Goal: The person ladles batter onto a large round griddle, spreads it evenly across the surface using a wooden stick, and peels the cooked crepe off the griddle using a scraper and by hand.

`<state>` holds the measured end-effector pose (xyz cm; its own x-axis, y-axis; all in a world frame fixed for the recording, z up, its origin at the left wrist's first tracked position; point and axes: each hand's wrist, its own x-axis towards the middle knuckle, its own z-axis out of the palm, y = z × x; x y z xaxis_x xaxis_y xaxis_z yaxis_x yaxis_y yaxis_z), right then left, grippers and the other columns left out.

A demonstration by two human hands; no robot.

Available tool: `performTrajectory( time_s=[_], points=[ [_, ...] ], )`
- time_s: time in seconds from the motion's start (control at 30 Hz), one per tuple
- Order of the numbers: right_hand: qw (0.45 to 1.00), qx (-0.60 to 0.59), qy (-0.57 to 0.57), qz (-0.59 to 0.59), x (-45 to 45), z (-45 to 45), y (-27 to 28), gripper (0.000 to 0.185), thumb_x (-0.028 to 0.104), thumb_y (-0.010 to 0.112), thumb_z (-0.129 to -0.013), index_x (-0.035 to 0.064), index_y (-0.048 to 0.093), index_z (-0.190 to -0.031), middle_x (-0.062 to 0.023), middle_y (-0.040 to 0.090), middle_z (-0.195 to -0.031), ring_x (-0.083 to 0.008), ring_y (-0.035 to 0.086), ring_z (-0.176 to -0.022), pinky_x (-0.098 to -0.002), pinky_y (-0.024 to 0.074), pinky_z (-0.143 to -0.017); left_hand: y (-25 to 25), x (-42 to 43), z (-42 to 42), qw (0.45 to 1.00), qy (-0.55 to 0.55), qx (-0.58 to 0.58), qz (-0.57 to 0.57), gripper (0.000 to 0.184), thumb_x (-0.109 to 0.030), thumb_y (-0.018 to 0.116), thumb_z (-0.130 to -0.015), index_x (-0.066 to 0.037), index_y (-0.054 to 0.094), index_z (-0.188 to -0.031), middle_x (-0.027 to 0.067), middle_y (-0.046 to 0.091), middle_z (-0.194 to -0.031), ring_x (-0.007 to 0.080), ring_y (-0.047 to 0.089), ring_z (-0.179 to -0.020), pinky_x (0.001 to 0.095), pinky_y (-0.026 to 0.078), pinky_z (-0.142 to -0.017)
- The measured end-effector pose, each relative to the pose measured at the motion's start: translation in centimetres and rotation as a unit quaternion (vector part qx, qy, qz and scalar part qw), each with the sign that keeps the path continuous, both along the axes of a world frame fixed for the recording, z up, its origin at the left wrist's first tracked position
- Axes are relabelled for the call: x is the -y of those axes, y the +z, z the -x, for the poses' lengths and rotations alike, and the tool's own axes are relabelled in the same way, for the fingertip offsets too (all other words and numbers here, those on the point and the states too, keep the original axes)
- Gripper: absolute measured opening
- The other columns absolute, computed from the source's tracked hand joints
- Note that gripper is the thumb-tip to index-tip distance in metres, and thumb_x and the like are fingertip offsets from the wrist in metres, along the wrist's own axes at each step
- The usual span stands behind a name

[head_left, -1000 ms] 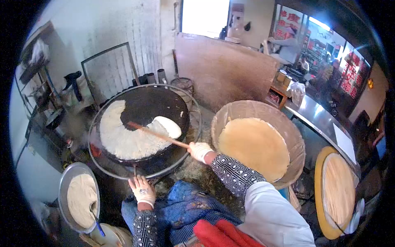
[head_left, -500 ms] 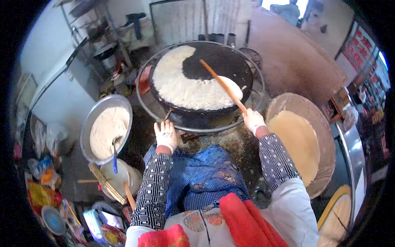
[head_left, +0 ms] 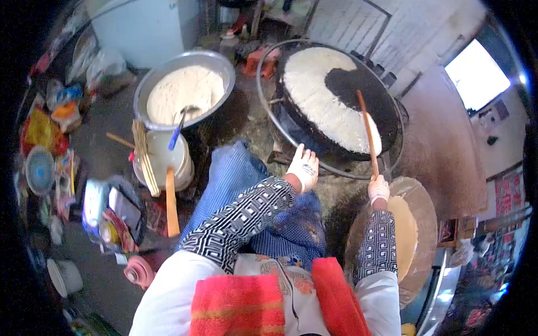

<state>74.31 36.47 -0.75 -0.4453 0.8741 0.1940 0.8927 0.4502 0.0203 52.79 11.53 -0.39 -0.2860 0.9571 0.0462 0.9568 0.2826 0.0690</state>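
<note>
My right hand (head_left: 379,189), in a thin whitish glove, grips the end of a long wooden spreading stick (head_left: 366,126). The stick's far part lies over a round black griddle (head_left: 386,103), across the right end of the pale batter (head_left: 311,78). That batter covers the griddle's left and front in a broad curved band; dark surface shows at the back and right. My left hand (head_left: 304,169), also gloved, is at the metal ring (head_left: 280,127) around the griddle, fingers extended and holding nothing. Whether its fingertips touch the ring I cannot tell.
Left of the griddle stand a metal basin (head_left: 228,73) of batter with a blue-handled ladle (head_left: 177,131), and a white bucket (head_left: 188,168) with wooden sticks (head_left: 147,162) across it. A round tray (head_left: 423,224) holding flat pancakes sits by my right forearm.
My view has turned and tilted, so the griddle appears further right and the basin higher. The stick is now more upright in view, still in my right hand. My left hand stays near the ring.
</note>
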Motion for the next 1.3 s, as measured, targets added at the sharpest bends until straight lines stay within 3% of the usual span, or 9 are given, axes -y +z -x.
performTrajectory(
  time_s=[0.1, 0.23, 0.37, 0.5, 0.73, 0.83, 1.03, 1.13, 1.3],
  points=[
    [0.999, -0.026, 0.016, 0.037, 1.0, 1.4, 1.8, 0.039, 0.042, 0.047, -0.097, 0.0047, 0.058, -0.099, -0.0277, 0.066, -0.086, -0.0448, 0.064, -0.083, -0.0541, 0.0498, -0.074, -2.0, 0.5, -0.5, 0.99, 0.013, -0.139, -0.027, 0.05, -0.018, 0.039, -0.094, 0.007, 0.045, -0.137, 0.0231, 0.046, -0.143, 0.0385, 0.039, -0.137, 0.0575, 0.014, -0.118],
    [0.996, 0.007, 0.086, 0.027, 1.6, -0.8, -1.2, 0.039, 0.043, 0.047, -0.097, 0.0059, 0.059, -0.094, -0.0274, 0.066, -0.082, -0.045, 0.064, -0.076, -0.0555, 0.048, -0.065, -0.6, 1.5, 0.4, 0.989, 0.013, -0.146, 0.028, 0.049, -0.015, 0.034, -0.097, 0.006, 0.041, -0.141, 0.0215, 0.042, -0.147, 0.0365, 0.036, -0.139, 0.0556, 0.012, -0.119],
    [0.999, -0.01, -0.013, 0.03, 0.4, -0.3, 1.4, 0.036, 0.039, 0.05, -0.095, 0.0044, 0.059, -0.097, -0.0276, 0.066, -0.089, -0.0472, 0.063, -0.086, -0.056, 0.0486, -0.075, -0.2, 1.9, 1.4, 0.989, 0.025, -0.143, 0.021, 0.049, -0.014, 0.037, -0.095, 0.007, 0.043, -0.139, 0.0214, 0.044, -0.145, 0.0371, 0.038, -0.138, 0.0556, 0.012, -0.119],
    [0.997, 0.027, 0.056, 0.046, 2.7, 0.1, 1.2, 0.034, 0.038, 0.051, -0.095, 0.0055, 0.059, -0.097, -0.0288, 0.065, -0.086, -0.0486, 0.062, -0.084, -0.0566, 0.048, -0.076, -1.7, 1.7, 3.0, 0.992, 0.047, -0.11, -0.03, 0.048, -0.013, 0.037, -0.093, 0.006, 0.047, -0.136, 0.0213, 0.047, -0.142, 0.0358, 0.04, -0.136, 0.0556, 0.014, -0.118],
    [0.999, -0.022, 0.017, 0.036, 1.1, -0.1, 1.9, 0.032, 0.039, 0.052, -0.095, 0.0076, 0.058, -0.095, -0.0274, 0.065, -0.084, -0.0462, 0.063, -0.083, -0.0556, 0.0496, -0.074, -2.6, 2.2, 5.6, 0.989, 0.069, -0.121, -0.053, 0.047, -0.015, 0.04, -0.091, 0.004, 0.05, -0.134, 0.0208, 0.051, -0.139, 0.0352, 0.043, -0.134, 0.0589, 0.012, -0.117],
    [0.997, 0.021, 0.073, 0.004, 1.3, -0.2, 0.3, 0.033, 0.04, 0.052, -0.094, 0.0086, 0.059, -0.098, -0.0269, 0.066, -0.083, -0.0447, 0.064, -0.081, -0.056, 0.0496, -0.072, -1.8, 2.5, 6.4, 0.989, 0.083, -0.122, -0.016, 0.049, -0.018, 0.04, -0.092, 0.004, 0.049, -0.134, 0.0196, 0.049, -0.141, 0.0346, 0.041, -0.136, 0.0615, 0.012, -0.116],
    [0.999, -0.025, 0.029, 0.024, 0.4, -1.2, -1.4, 0.032, 0.037, 0.049, -0.096, 0.0061, 0.057, -0.1, -0.0272, 0.066, -0.087, -0.0456, 0.064, -0.083, -0.0558, 0.0504, -0.074, -2.9, 2.8, 6.6, 0.982, 0.128, -0.138, 0.012, 0.049, -0.02, 0.04, -0.094, 0.0, 0.047, -0.137, 0.0163, 0.044, -0.147, 0.0309, 0.036, -0.14, 0.0607, 0.008, -0.116],
    [0.996, 0.025, 0.076, 0.033, 2.2, -1.5, -2.6, 0.032, 0.038, 0.048, -0.097, 0.0072, 0.057, -0.101, -0.0289, 0.066, -0.088, -0.0469, 0.064, -0.084, -0.0549, 0.0513, -0.076, -2.2, 2.8, 7.3, 0.982, 0.153, -0.103, 0.042, 0.047, -0.014, 0.035, -0.097, -0.001, 0.045, -0.141, 0.0144, 0.039, -0.151, 0.0296, 0.032, -0.143, 0.0618, 0.007, -0.116],
    [0.998, -0.018, 0.021, 0.056, 0.9, -2.4, -1.7, 0.033, 0.037, 0.047, -0.097, 0.0049, 0.055, -0.1, -0.0288, 0.066, -0.089, -0.0468, 0.064, -0.085, -0.0548, 0.0509, -0.076, 0.2, 3.9, 7.8, 0.971, 0.207, -0.101, 0.067, 0.047, -0.019, 0.038, -0.098, -0.006, 0.044, -0.143, 0.0129, 0.034, -0.154, 0.0289, 0.027, -0.144, 0.0636, 0.008, -0.115]
  ],
)
